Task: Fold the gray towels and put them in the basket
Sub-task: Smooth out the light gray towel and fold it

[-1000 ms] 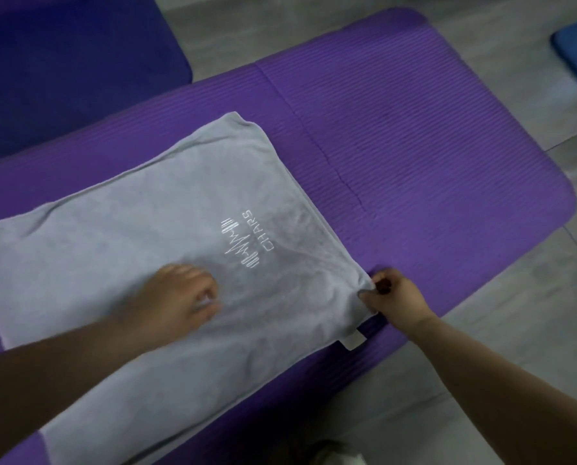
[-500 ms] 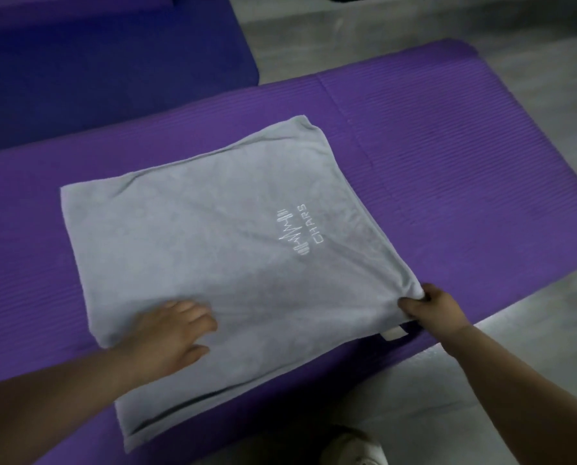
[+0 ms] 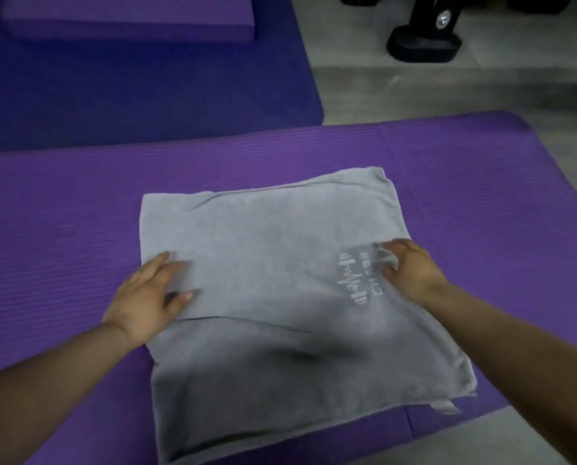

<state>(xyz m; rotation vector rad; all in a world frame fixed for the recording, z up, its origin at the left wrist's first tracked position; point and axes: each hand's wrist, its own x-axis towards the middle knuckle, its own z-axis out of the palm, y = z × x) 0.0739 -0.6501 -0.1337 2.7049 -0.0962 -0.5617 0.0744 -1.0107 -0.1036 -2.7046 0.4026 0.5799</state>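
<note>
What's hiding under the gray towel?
The gray towel lies on the purple mat, which shows all around it. The left hand and right hand rest on top. Anything between towel and mat is covered, so I cannot tell.

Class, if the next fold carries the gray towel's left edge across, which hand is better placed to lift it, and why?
Left. The left hand lies on the gray towel at its left edge, fingers straight, so it can likely catch that edge. The right hand rests by the logo, opposite.
</note>
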